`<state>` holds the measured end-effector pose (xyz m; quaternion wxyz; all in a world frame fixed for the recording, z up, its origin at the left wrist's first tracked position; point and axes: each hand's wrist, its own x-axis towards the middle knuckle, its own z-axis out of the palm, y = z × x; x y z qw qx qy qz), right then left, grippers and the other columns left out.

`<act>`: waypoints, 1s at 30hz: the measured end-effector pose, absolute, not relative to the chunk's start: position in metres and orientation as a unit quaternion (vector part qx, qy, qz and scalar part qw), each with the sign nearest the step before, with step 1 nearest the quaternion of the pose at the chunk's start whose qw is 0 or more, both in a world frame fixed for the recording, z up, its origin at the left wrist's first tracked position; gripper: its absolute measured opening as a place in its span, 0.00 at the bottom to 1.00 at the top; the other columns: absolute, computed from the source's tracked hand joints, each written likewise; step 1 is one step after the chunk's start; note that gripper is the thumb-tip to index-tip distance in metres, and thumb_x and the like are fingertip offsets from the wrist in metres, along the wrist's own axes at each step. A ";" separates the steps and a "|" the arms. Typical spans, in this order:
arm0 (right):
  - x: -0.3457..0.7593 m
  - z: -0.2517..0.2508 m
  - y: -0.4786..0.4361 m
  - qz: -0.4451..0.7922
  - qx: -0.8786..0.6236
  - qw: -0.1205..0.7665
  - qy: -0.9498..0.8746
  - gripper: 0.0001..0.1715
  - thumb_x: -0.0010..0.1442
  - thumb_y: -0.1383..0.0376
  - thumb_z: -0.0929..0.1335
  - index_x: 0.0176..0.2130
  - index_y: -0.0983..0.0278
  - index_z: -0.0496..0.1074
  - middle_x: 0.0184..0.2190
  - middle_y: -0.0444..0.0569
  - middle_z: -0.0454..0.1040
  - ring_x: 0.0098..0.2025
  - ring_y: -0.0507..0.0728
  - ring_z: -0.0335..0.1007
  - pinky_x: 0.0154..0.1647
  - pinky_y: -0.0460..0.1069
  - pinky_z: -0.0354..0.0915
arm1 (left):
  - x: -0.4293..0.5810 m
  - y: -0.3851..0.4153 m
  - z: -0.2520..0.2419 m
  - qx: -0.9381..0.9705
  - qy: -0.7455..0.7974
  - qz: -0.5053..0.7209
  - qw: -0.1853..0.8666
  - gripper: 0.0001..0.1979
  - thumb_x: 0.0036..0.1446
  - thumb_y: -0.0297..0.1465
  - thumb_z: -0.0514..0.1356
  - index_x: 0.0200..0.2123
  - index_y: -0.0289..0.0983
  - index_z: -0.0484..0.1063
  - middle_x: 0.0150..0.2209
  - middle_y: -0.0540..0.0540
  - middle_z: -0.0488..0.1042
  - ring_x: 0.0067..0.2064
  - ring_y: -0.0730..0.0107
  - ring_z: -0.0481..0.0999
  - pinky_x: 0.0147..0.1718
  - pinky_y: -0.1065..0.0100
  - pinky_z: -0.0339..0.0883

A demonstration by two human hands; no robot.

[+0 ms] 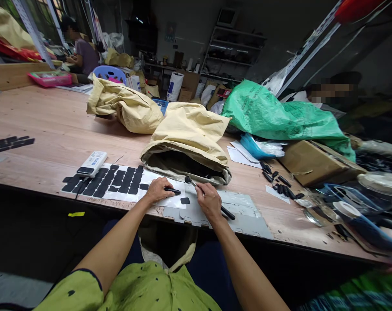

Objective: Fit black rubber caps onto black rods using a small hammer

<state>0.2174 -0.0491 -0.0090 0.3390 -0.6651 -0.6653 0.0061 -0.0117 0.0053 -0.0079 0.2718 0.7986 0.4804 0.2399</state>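
Observation:
My left hand is closed on a small elongated black piece, low over a white sheet. My right hand is wrapped round a tool with a black handle and a thin metal shank. At the tool's tip is a small dark rounded end, whose kind I cannot make out. A loose black rounded square lies between the hands. Rows of similar black squares cover the left of the sheet. Just beyond my hands, a beige sack lies with its dark mouth facing me.
A white device with a cable rests left on the black squares. Grey board lies under my right hand. Black pieces, a cardboard box and a green sack are right. Another person sits far left.

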 end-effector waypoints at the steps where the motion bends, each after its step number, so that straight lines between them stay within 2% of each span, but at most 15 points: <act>1: 0.220 -0.013 -0.043 -0.003 -0.667 0.325 -0.670 0.15 0.64 0.61 0.62 0.43 0.59 0.77 0.37 0.48 0.74 0.41 0.56 0.67 0.44 0.50 0.61 | -0.012 0.005 -0.008 0.797 0.481 0.241 0.277 0.06 0.48 0.36 0.68 0.32 0.42 0.81 0.35 0.50 0.76 0.42 0.64 0.72 0.41 0.66 0.63; 7: 0.222 -0.036 -0.028 -0.061 -0.681 0.275 -0.675 0.13 0.63 0.64 0.63 0.43 0.61 0.75 0.37 0.49 0.71 0.40 0.57 0.61 0.42 0.51 0.57 | -0.015 0.009 -0.005 0.792 0.469 0.244 0.304 0.06 0.46 0.34 0.69 0.31 0.41 0.79 0.34 0.50 0.76 0.41 0.64 0.72 0.40 0.67 0.64; 10: 0.220 -0.037 -0.029 -0.067 -0.683 0.271 -0.676 0.12 0.63 0.64 0.63 0.43 0.61 0.75 0.37 0.49 0.70 0.40 0.57 0.60 0.41 0.51 0.56 | -0.015 -0.005 0.006 0.805 0.458 0.245 0.288 0.07 0.45 0.34 0.70 0.29 0.41 0.79 0.36 0.49 0.76 0.43 0.62 0.71 0.44 0.64 0.64; 12: 0.220 -0.036 -0.029 -0.068 -0.685 0.266 -0.675 0.11 0.63 0.64 0.64 0.42 0.61 0.75 0.37 0.49 0.71 0.40 0.57 0.59 0.40 0.50 0.55 | -0.015 -0.029 0.010 0.825 0.427 0.260 0.264 0.07 0.44 0.34 0.72 0.28 0.41 0.79 0.43 0.46 0.76 0.48 0.58 0.71 0.50 0.59 0.62; 15: 0.220 -0.035 -0.028 -0.074 -0.688 0.262 -0.673 0.10 0.63 0.64 0.64 0.42 0.61 0.74 0.37 0.49 0.70 0.40 0.57 0.59 0.40 0.50 0.54 | -0.018 -0.079 0.001 0.860 0.365 0.274 0.228 0.08 0.42 0.34 0.72 0.28 0.42 0.79 0.56 0.47 0.70 0.58 0.50 0.64 0.60 0.51 0.54; 20: 0.218 -0.036 -0.029 -0.089 -0.689 0.252 -0.674 0.10 0.63 0.64 0.64 0.42 0.61 0.74 0.37 0.49 0.70 0.40 0.57 0.59 0.40 0.50 0.53 | -0.026 -0.140 -0.032 0.880 0.375 0.244 0.158 0.13 0.44 0.32 0.71 0.36 0.43 0.78 0.68 0.46 0.55 0.67 0.42 0.52 0.64 0.43 0.46; 22: 0.216 -0.036 -0.029 -0.097 -0.692 0.244 -0.673 0.10 0.64 0.64 0.64 0.42 0.62 0.74 0.37 0.49 0.70 0.40 0.57 0.59 0.39 0.50 0.53 | -0.023 -0.140 -0.032 0.872 0.384 0.267 0.147 0.16 0.45 0.34 0.70 0.40 0.44 0.78 0.67 0.45 0.56 0.66 0.41 0.54 0.64 0.42 0.47; 23: 0.216 -0.036 -0.029 -0.101 -0.693 0.241 -0.672 0.10 0.64 0.64 0.64 0.42 0.62 0.74 0.37 0.50 0.70 0.39 0.57 0.59 0.38 0.51 0.52 | -0.018 -0.134 -0.027 0.862 0.392 0.289 0.144 0.17 0.46 0.34 0.70 0.42 0.44 0.78 0.65 0.44 0.61 0.64 0.43 0.57 0.63 0.44 0.50; 26: 0.214 -0.035 -0.030 -0.110 -0.695 0.231 -0.672 0.10 0.64 0.64 0.64 0.42 0.62 0.74 0.37 0.50 0.69 0.39 0.57 0.58 0.37 0.51 0.51 | 0.008 -0.094 -0.001 0.825 0.424 0.349 0.134 0.10 0.55 0.34 0.63 0.41 0.42 0.78 0.49 0.43 0.75 0.53 0.53 0.68 0.56 0.52 0.60; 28: 0.213 -0.034 -0.031 -0.113 -0.699 0.222 -0.671 0.10 0.64 0.64 0.64 0.42 0.62 0.73 0.37 0.50 0.69 0.39 0.57 0.58 0.37 0.51 0.51 | 0.036 -0.054 0.020 0.818 0.445 0.341 0.128 0.11 0.61 0.35 0.58 0.42 0.41 0.78 0.41 0.43 0.76 0.47 0.58 0.71 0.51 0.56 0.63; 30: 0.213 -0.032 -0.031 -0.113 -0.705 0.209 -0.668 0.10 0.64 0.64 0.64 0.41 0.62 0.73 0.37 0.50 0.69 0.39 0.57 0.58 0.37 0.50 0.50 | 0.067 -0.012 0.036 0.827 0.460 0.299 0.123 0.13 0.64 0.35 0.55 0.43 0.41 0.79 0.42 0.44 0.76 0.45 0.61 0.71 0.48 0.61 0.65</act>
